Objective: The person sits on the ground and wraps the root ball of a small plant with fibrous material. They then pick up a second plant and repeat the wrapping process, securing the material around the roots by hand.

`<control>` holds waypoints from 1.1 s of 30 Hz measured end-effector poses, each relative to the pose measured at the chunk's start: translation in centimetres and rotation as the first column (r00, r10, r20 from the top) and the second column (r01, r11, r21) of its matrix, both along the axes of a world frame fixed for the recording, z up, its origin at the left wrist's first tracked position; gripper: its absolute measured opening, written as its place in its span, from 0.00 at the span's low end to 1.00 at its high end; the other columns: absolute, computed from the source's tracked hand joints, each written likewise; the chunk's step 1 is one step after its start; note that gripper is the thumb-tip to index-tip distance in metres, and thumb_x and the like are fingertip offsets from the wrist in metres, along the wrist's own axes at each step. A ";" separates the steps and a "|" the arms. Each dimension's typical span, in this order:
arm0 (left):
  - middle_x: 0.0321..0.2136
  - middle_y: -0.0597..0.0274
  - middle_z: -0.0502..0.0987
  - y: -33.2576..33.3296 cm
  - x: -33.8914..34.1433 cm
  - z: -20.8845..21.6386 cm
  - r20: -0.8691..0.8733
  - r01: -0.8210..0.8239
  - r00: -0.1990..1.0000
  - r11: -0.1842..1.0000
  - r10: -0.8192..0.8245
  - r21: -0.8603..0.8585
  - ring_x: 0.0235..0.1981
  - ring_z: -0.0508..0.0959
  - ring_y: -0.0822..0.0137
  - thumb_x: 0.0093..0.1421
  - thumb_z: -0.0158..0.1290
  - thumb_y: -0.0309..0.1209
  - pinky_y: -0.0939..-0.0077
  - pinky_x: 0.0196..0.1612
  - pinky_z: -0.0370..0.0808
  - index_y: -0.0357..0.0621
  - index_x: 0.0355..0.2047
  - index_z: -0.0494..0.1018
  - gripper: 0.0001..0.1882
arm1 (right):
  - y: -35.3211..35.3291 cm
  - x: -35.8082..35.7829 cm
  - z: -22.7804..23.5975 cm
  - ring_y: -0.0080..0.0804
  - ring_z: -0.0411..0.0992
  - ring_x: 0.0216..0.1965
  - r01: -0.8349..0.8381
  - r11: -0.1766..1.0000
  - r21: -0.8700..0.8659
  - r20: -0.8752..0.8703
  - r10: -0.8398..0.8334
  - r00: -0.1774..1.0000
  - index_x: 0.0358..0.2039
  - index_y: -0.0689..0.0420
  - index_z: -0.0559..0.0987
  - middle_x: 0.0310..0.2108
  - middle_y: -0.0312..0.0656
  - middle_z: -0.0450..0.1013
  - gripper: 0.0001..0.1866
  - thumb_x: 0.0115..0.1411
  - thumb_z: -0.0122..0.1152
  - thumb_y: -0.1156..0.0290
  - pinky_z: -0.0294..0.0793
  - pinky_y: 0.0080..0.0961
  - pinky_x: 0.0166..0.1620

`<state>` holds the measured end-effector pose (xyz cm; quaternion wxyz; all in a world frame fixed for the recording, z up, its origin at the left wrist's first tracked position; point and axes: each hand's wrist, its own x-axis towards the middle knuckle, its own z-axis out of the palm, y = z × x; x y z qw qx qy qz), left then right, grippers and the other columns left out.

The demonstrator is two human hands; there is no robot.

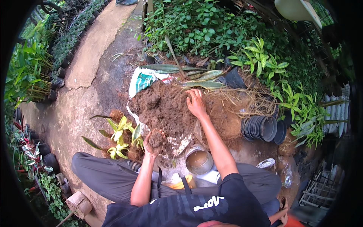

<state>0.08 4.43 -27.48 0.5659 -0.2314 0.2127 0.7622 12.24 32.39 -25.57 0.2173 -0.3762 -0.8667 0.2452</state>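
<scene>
My left hand [149, 148] cups a round clump of soil [156, 139] in its palm, at the near left edge of a heap of dark brown soil [162, 109]. The heap lies on a white and green plastic sack [140, 81]. My right hand [196, 103] reaches to the heap's far right side, palm down, fingers apart and slightly bent, with nothing seen in them. Just beyond its fingertips lie long cut snake plant leaves [210, 75]. Between my forearms stands a metal pot [206, 166] of brownish water. Left of my left hand sit small yellow-green plants [119, 138] with root balls.
Stacked black plant pots [261, 128] lie at right, beside dry roots and fibre [245, 100]. My crossed legs [106, 174] border the near side. Leafy shrubs [204, 30] fill the far side. At lower right another person's hand [280, 215] shows. A pinkish block-shaped object [79, 204] sits lower left.
</scene>
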 end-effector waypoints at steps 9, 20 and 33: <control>0.41 0.47 0.76 -0.3 0.3 -2.1 -0.002 0.046 0.999 0.996 -0.046 -0.077 0.43 0.76 0.53 0.58 0.49 0.40 0.58 0.48 0.74 0.38 0.43 0.71 0.19 | 6.9 -3.9 -6.5 0.46 0.59 0.56 0.202 0.977 -0.066 0.064 -0.198 0.978 0.47 0.55 0.70 0.50 0.47 0.64 0.21 0.53 0.61 0.70 0.62 0.44 0.56; 0.39 0.48 0.76 0.1 0.6 -2.1 -0.028 0.060 0.998 0.994 -0.063 -0.094 0.40 0.77 0.53 0.60 0.44 0.41 0.59 0.47 0.74 0.37 0.43 0.71 0.20 | 3.8 -5.4 -6.5 0.44 0.63 0.52 0.388 0.895 0.221 0.375 -0.446 0.813 0.47 0.56 0.70 0.45 0.45 0.70 0.19 0.57 0.57 0.64 0.61 0.42 0.54; 0.39 0.47 0.77 0.2 0.9 -2.0 0.048 0.032 0.998 0.997 -0.028 -0.077 0.42 0.76 0.52 0.58 0.47 0.39 0.59 0.50 0.73 0.37 0.41 0.73 0.18 | 7.5 -3.4 -4.6 0.57 0.72 0.43 0.540 0.841 -0.006 0.205 -0.528 0.824 0.54 0.55 0.61 0.55 0.54 0.56 0.27 0.54 0.58 0.73 0.73 0.47 0.44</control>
